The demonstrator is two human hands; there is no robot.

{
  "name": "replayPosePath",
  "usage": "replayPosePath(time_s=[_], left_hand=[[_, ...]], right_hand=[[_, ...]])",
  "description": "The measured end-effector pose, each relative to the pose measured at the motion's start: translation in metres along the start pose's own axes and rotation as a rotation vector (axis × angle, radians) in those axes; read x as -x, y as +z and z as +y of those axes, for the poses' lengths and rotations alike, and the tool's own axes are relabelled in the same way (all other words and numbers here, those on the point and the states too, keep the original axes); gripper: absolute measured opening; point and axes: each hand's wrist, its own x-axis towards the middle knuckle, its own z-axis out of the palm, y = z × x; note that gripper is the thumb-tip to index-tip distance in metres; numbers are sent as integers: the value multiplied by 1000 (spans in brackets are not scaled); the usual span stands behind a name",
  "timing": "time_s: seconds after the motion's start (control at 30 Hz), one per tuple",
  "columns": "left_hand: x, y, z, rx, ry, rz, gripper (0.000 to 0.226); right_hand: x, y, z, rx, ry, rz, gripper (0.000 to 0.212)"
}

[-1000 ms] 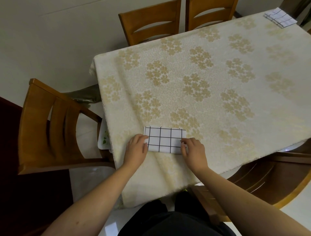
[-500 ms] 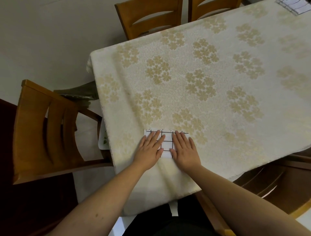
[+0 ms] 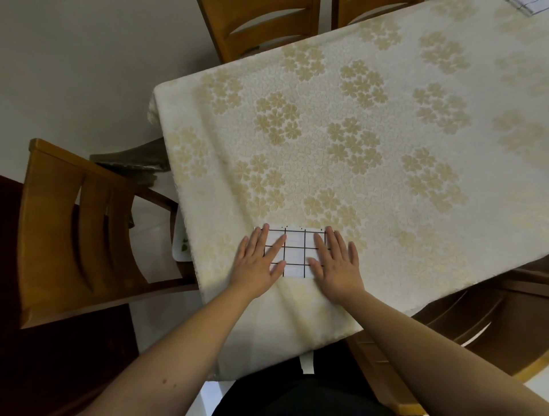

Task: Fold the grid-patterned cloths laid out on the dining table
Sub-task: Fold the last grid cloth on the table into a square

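A folded white cloth with a black grid [image 3: 295, 252] lies flat near the front edge of the dining table [image 3: 371, 133], which wears a cream floral tablecloth. My left hand [image 3: 260, 262] presses palm-down on the cloth's left part, fingers spread. My right hand [image 3: 337, 262] lies flat on its right part, fingers also apart. The middle strip of the cloth shows between the two hands. A second grid cloth [image 3: 531, 2] peeks in at the far right corner of the table, mostly cut off by the frame.
A wooden chair [image 3: 77, 231] stands at the table's left end, two more chairs [image 3: 261, 26] at the far side, another chair [image 3: 487, 320] at my right. A dark object [image 3: 133, 161] sits on the floor by the table's left corner.
My hands went from gripping the cloth's short ends to lying flat on top, close together, then slid apart toward its edges. The view shifted slightly down and left.
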Motion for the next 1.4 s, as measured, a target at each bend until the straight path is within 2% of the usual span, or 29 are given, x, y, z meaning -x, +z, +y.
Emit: replayPosePath(time_s=[0.07,0.13,0.23,0.27,0.37,0.43,0.57,0.7,0.83,0.97,1.03,1.1,1.2,1.4], left_hand=[[-1,-8,0,103,-10,-22,62],[0,-17,2,333,-65,55,59],[6,-29,6,646,-250,315,46],[8,-31,6,709,-344,345,41],[9,-31,1,879,-628,210,30],[8,-29,-3,904,-677,112,32],[6,-33,-4,998,-755,73,38],[3,-36,-4,1094,-821,26,42],[2,-43,-8,1082,-816,-28,32],[5,-41,-16,1206,-860,-138,40],[8,-39,-19,1226,-859,-166,39],[14,-43,-16,1228,-830,-165,24],[22,-42,-13,1207,-815,-121,26],[33,-37,-10,1086,-771,-21,27]], right_hand=[[2,-9,-3,-203,41,112,63],[6,-17,-5,-412,123,235,52],[10,-31,-14,-675,378,226,43],[9,-33,-16,-732,468,192,41],[5,-35,-19,-765,587,121,46],[1,-36,-21,-742,639,93,49],[-6,-41,-29,-752,772,13,50],[-7,-46,-32,-831,815,-41,50],[-1,-48,-32,-812,760,-94,33],[3,-49,-33,-892,811,-172,51],[5,-48,-33,-936,862,-218,49],[9,-45,-32,-992,859,-252,35],[17,-43,-30,-1054,808,-205,21],[35,-53,-31,-1285,703,-160,25]])
